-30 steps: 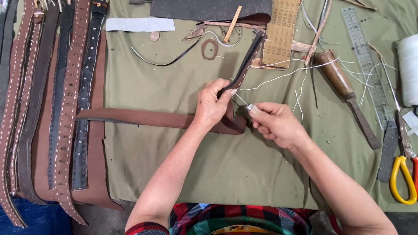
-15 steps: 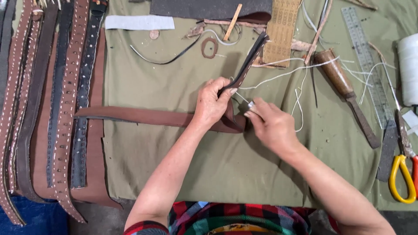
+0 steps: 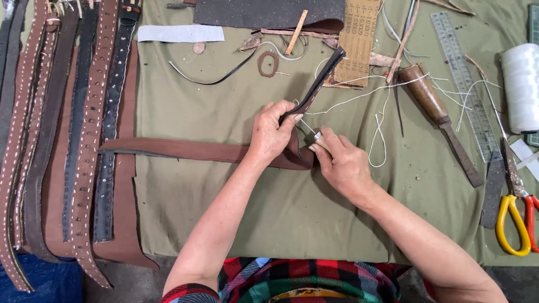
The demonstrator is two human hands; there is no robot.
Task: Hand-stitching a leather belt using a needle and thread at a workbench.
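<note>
Two hands mid-surface | left hand [image 3: 273, 133] pinches long brown leather strap [image 3: 185, 150], folded end angling up-right | right hand [image 3: 341, 164] closed on small metal-tipped tool [image 3: 318, 137], probably an awl, just right of fold

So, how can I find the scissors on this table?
Look at the green cloth, then go to its far right edge, below the white thread spool. The scissors lie there, beside the metal ruler; only they have bright yellow and red handles.

Olive cloth [image 3: 224, 213] over workbench
</note>
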